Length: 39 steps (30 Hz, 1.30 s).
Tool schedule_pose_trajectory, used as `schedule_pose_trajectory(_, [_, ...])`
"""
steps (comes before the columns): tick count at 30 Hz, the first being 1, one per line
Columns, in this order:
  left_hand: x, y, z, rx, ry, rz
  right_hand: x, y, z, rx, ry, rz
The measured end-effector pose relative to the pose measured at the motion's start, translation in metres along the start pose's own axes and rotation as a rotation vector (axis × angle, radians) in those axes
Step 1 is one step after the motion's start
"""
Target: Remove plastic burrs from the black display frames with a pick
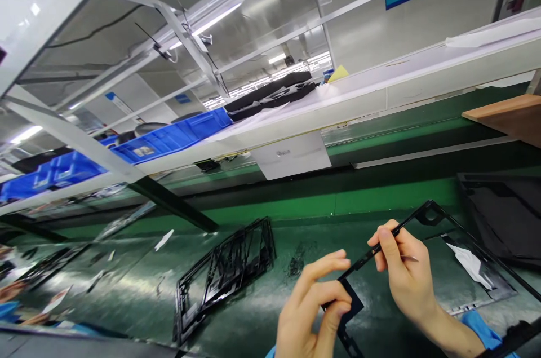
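Black frame (362, 260) held over green desk (135, 282), right of stacked frames (237, 259)
Right hand (408, 273) pinching bar, thin metal tip (409, 259) poking out; left hand (315, 310) at corner, thumb and finger close, cannot tell if gripping
Probably light, stiffish, smooth; thin bars likely twist or snap, so best supported near corners, gentle pinch

Green worktop (139, 301): black frames (230, 268), dark tangle (297, 261), white scrap (164, 240).

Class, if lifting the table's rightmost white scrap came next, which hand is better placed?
Probably the right hand: though holding the black frame, it looks nearer the white scrap than the left hand.
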<state>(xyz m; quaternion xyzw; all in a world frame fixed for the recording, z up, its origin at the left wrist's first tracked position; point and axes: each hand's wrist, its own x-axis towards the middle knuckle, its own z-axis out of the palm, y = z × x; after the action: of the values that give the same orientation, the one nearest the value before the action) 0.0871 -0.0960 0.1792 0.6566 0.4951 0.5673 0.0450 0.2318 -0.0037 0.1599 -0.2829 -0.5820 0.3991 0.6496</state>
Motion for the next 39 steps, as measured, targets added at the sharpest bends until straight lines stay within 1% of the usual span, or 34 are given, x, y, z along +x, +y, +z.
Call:
schedule_pose_trajectory(2, [-0.001,0.001,0.011,-0.11,-0.026,-0.009,-0.003,0.002,0.002,-0.016,-0.018,-0.019])
schedule_pose_trajectory(5, [0.001,0.0,0.018,-0.149,0.009,-0.058,-0.005,0.004,0.001,-0.043,-0.029,-0.056])
schedule_pose_trajectory(7, [0.001,-0.003,0.015,-0.14,0.023,-0.115,-0.005,0.004,-0.002,-0.057,-0.019,-0.076])
schedule_pose_trajectory(10, [0.002,-0.007,0.005,-0.087,-0.008,-0.153,-0.004,0.003,-0.006,-0.07,-0.009,-0.089])
schedule_pose_trajectory(12, [0.004,-0.011,-0.001,0.002,-0.027,-0.115,-0.004,0.002,-0.007,-0.077,-0.009,-0.093])
schedule_pose_trajectory(15, [0.008,-0.016,-0.006,0.213,-0.021,0.062,-0.004,0.001,-0.007,-0.091,-0.019,-0.112])
schedule_pose_trajectory(17, [0.011,-0.019,-0.004,0.339,-0.019,0.186,-0.005,0.001,-0.005,-0.101,-0.026,-0.132])
schedule_pose_trajectory(19, [0.012,-0.021,0.0,0.406,-0.018,0.259,-0.004,0.001,-0.004,-0.111,-0.025,-0.146])
schedule_pose_trajectory(21, [0.011,-0.022,0.005,0.444,-0.009,0.28,-0.003,0.001,-0.004,-0.116,-0.016,-0.15])
schedule_pose_trajectory(24, [0.007,-0.023,0.007,0.472,-0.02,0.229,0.001,0.001,-0.006,-0.112,0.004,-0.137])
schedule_pose_trajectory(26, [0.006,-0.025,0.003,0.43,-0.064,0.165,0.005,0.001,-0.01,-0.1,0.035,-0.113])
schedule_pose_trajectory(29, [0.005,-0.028,-0.011,0.324,-0.151,0.053,0.013,0.001,-0.018,-0.067,0.092,-0.059])
schedule_pose_trajectory(31, [0.006,-0.027,-0.019,0.204,-0.193,-0.031,0.015,0.002,-0.02,-0.037,0.107,-0.013])
schedule_pose_trajectory(33, [0.008,-0.024,-0.022,0.06,-0.194,-0.111,0.016,0.003,-0.019,-0.003,0.1,0.037])
schedule_pose_trajectory(36, [0.013,-0.013,-0.013,-0.119,-0.126,-0.207,0.014,0.008,-0.012,0.058,0.069,0.119])
schedule_pose_trajectory(39, [0.019,-0.005,0.003,-0.311,-0.101,-0.21,0.013,0.015,-0.004,0.136,0.03,0.209])
